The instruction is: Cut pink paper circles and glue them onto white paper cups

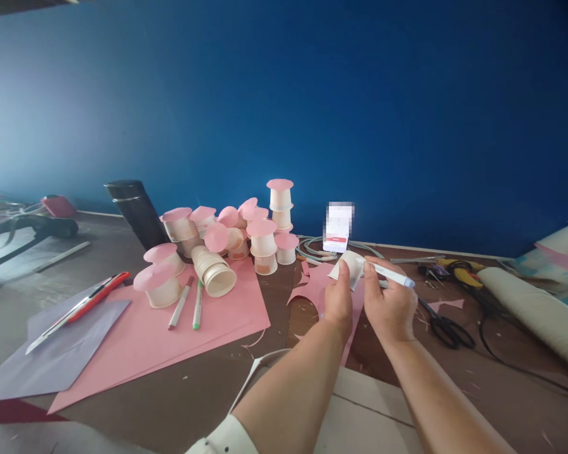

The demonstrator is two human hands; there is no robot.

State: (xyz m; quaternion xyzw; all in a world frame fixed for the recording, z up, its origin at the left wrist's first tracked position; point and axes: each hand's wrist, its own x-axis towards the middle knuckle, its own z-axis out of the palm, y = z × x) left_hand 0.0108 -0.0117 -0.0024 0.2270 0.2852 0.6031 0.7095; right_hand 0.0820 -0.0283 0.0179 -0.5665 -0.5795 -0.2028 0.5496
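Marker (pixel 389 272) held at a tilted paper cup (pixel 354 263)

The right hand (pixel 390 309) pinches the marker; the left hand (pixel 338 306) clasps the cup between thumb and fingers, above cut pink paper (pixel 308 285). Scissors (pixel 434 316) lie to the right, a lit phone (pixel 338 222) stands behind, and pink-topped cups (pixel 262 243) cluster to the left.

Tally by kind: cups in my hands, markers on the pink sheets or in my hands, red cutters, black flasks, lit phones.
Cup in left hand: 1
Markers: 3, one in right hand
Cutter: 1
Flask: 1
Phone: 1
Total: 7
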